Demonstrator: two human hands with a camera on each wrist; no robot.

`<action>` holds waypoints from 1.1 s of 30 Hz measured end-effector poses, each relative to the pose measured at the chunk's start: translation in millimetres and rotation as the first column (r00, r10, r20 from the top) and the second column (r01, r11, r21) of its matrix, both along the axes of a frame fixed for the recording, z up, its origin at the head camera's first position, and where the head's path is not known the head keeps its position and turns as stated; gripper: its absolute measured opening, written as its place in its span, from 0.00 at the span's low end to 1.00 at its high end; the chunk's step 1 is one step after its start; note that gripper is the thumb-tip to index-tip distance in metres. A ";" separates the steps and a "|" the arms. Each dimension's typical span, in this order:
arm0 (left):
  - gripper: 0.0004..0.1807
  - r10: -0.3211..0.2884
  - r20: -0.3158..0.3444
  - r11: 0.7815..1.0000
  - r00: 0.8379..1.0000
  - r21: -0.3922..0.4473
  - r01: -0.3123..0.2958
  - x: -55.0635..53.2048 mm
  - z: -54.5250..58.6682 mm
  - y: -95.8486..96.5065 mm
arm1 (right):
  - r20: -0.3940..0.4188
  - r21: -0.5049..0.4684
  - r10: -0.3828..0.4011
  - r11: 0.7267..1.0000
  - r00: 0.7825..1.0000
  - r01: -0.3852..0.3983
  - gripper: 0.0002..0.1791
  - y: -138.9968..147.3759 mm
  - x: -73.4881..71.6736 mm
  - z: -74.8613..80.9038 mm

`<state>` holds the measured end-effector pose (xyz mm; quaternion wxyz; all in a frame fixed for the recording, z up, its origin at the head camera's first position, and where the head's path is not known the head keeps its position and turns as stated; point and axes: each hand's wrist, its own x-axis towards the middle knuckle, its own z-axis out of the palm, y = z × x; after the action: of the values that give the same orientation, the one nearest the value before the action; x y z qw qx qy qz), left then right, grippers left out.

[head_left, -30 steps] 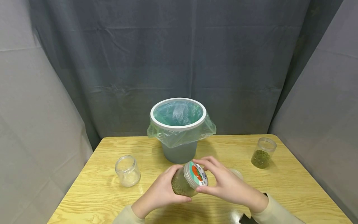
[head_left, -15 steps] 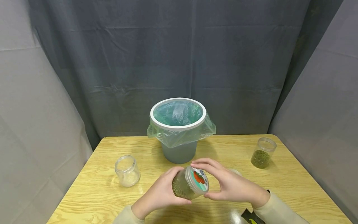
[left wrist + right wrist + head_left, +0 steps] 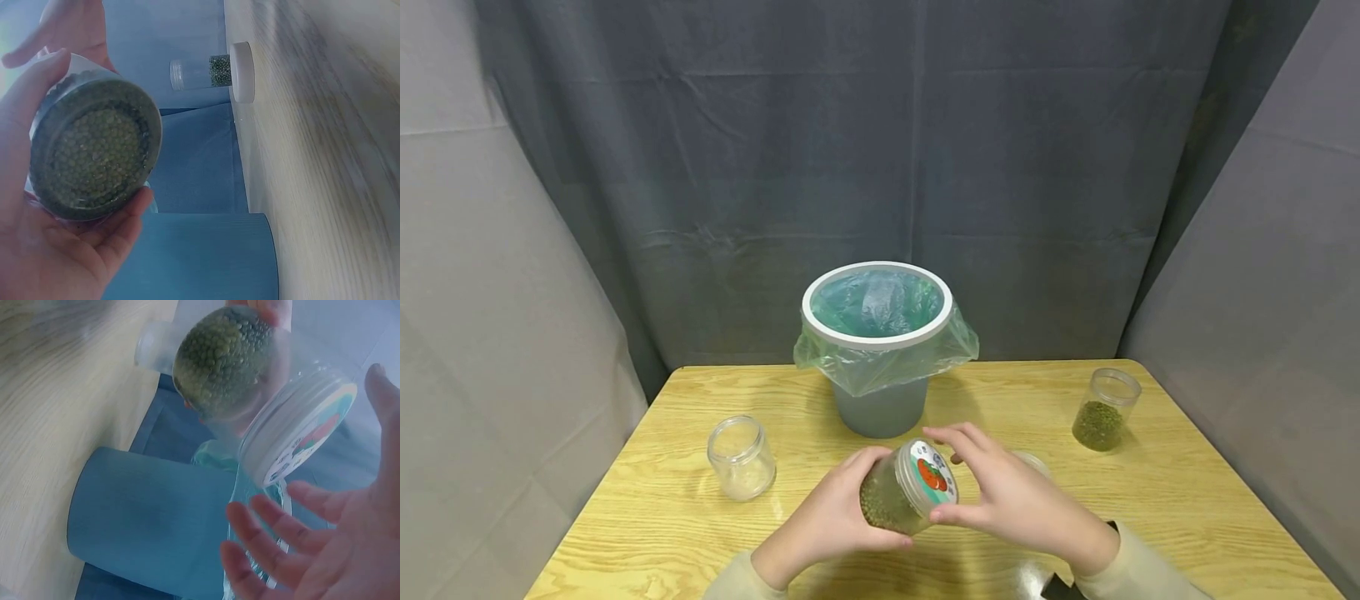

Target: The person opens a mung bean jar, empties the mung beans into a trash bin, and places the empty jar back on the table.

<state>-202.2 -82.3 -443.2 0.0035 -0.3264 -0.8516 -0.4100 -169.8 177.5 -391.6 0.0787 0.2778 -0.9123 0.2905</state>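
My left hand grips a clear plastic jar of green beans round its body and holds it tilted above the table. The jar's screw lid carries a label with a red tomato-like picture and faces right. My right hand is spread beside the lid, thumb near its lower edge and fingers by its upper edge. In the right wrist view the fingers stand slightly apart from the lid. The left wrist view shows the jar's bottom, with beans packed against it.
A grey bin with a green bag over its rim stands at the back. To the left is a lidless clear jar; at the right is a jar with green contents. A pale disc lies partly behind my right hand.
The lid's label has turned back and forth while my left hand kept hold of the jar. My right hand's fingers and thumb have shifted around the lid and now stand loose beside it.
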 end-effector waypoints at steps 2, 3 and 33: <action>0.49 0.003 0.004 1.000 1.000 -0.004 -0.003 0.0 -0.2 -0.4 | 0.002 0.008 -0.017 1.000 1.000 0.017 0.46 -2.0 1.3 -0.5; 0.49 0.003 0.007 1.000 1.000 -0.006 -0.003 -0.1 -0.2 -0.5 | 0.002 0.010 -0.019 1.000 1.000 0.019 0.46 -2.8 1.6 -0.7; 0.51 -0.084 0.027 0.996 0.996 -0.037 0.085 1.6 2.3 -1.8 | -0.225 0.134 0.414 0.910 0.882 -0.393 0.57 12.5 -8.0 -1.7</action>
<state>-200.6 -84.1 -440.9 -0.0310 -0.3570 -0.8446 -0.3977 -177.8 190.0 -393.3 0.1183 0.4987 -0.8288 0.2246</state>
